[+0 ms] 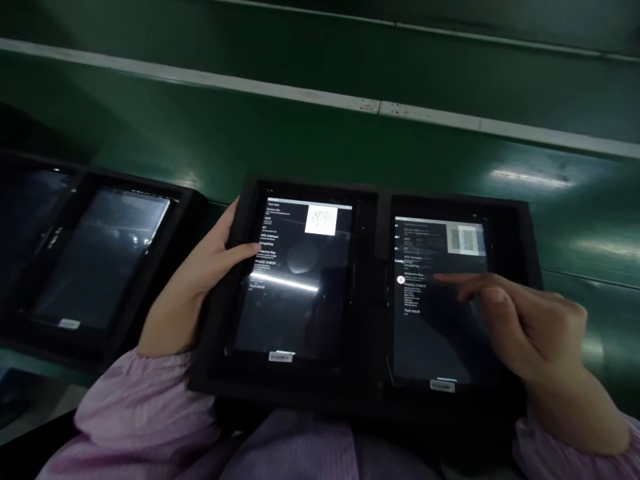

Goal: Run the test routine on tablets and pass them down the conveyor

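Observation:
A black foam tray (377, 287) holds two tablets side by side, close to my body. My left hand (203, 273) grips its left side, the thumb lying over the rim onto the left tablet (295, 313). That tablet's lit dark screen shows white text and a square code. Over the right tablet (435, 347), my right hand (525, 320) holds nothing; its index finger is stretched out at the screen while the other fingers curl. Contact with the glass looks likely but I cannot tell for sure. Two layers of text and codes overlap on this screen.
Another black tray (187, 207) to the left holds tablets, among them one with a dark screen (100, 260). Beneath lies a green work surface (320, 147), crossed by a pale metal strip (250, 83) beyond the trays.

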`<action>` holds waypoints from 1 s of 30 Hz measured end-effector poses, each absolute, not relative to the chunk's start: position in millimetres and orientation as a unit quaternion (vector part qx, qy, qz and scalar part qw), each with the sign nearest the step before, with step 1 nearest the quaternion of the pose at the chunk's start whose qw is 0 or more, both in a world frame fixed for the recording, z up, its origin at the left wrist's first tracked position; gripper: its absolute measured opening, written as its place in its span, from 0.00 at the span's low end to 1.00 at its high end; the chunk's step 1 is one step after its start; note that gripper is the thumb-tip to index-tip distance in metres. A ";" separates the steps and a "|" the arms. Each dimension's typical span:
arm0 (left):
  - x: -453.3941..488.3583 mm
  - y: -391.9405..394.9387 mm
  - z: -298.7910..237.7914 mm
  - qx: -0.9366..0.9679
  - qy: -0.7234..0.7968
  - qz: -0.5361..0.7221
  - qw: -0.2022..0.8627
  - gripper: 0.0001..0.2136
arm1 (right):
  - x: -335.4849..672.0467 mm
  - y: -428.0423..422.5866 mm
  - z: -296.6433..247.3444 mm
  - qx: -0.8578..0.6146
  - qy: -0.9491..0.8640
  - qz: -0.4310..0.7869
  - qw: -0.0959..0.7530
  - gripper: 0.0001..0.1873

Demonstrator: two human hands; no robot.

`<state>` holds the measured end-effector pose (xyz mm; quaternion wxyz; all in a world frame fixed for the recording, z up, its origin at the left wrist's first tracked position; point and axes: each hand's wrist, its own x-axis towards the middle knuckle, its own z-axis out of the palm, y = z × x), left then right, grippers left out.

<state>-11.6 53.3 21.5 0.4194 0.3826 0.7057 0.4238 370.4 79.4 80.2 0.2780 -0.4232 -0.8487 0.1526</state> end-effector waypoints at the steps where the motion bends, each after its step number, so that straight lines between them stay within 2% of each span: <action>1: -10.8 53.8 23.7 0.397 0.713 0.405 0.411 0.51 | 370.1 78.8 79.9 -0.428 -0.846 0.152 0.279 0.18; 4: -7.4 54.9 29.4 0.405 0.726 0.381 0.405 0.52 | 369.6 77.6 80.3 -0.458 -0.828 0.158 0.282 0.19; 9: 1.4 60.6 33.3 0.349 0.684 0.458 0.447 0.41 | 368.2 81.9 80.1 -0.480 -0.821 0.132 0.280 0.20; 13: 8.1 69.4 31.3 0.354 0.698 0.487 0.388 0.33 | 367.0 90.1 74.7 -0.491 -0.827 0.121 0.246 0.18; 19: -0.1 82.7 18.8 0.373 0.690 0.496 0.372 0.33 | 363.9 95.5 67.8 -0.504 -0.817 0.178 0.217 0.17; 26: -5.0 90.8 19.5 0.403 0.715 0.452 0.351 0.38 | 355.7 93.3 73.2 -0.538 -0.785 0.140 0.272 0.19; 30: -4.4 90.0 20.0 0.410 0.723 0.434 0.348 0.40 | 352.9 88.8 74.2 -0.566 -0.757 0.158 0.285 0.22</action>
